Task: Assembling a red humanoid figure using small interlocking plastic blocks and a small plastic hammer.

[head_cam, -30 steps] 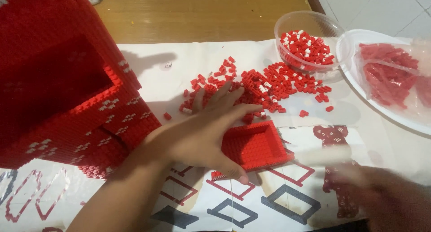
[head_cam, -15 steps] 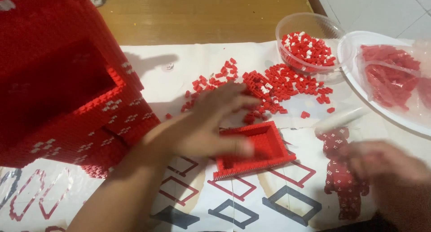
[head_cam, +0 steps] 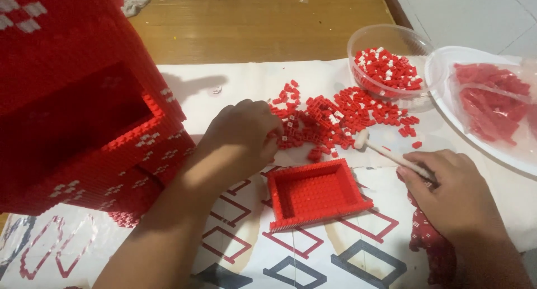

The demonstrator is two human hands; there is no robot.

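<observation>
A wooden floor [head_cam: 263, 26] runs along the far side, and over it lies a white printed sheet [head_cam: 235, 88] with red and dark rectangle outlines, which serves as the work surface. A large red brick-built block structure [head_cam: 72, 99] with a recessed opening and small white patterns fills the far left; it looks largely assembled. Near the middle sits a small red rectangular tray of bricks [head_cam: 316, 194], shallow, studded inside, with low walls raised on all four sides but no higher. Just beyond it spreads a loose pile of tiny red and white bricks [head_cam: 335, 118], so plenty remains unused. The left hand [head_cam: 238, 141] rests at the pile's left edge, fingers curled down onto the pieces; whether it pinches one I cannot tell. The right hand [head_cam: 458, 197] grips a thin white stick tool [head_cam: 386, 152] pointing toward the pile. At far right stand a clear plastic bowl [head_cam: 386, 43] of bricks and a white plate [head_cam: 447, 99] bearing bagged red pieces.
</observation>
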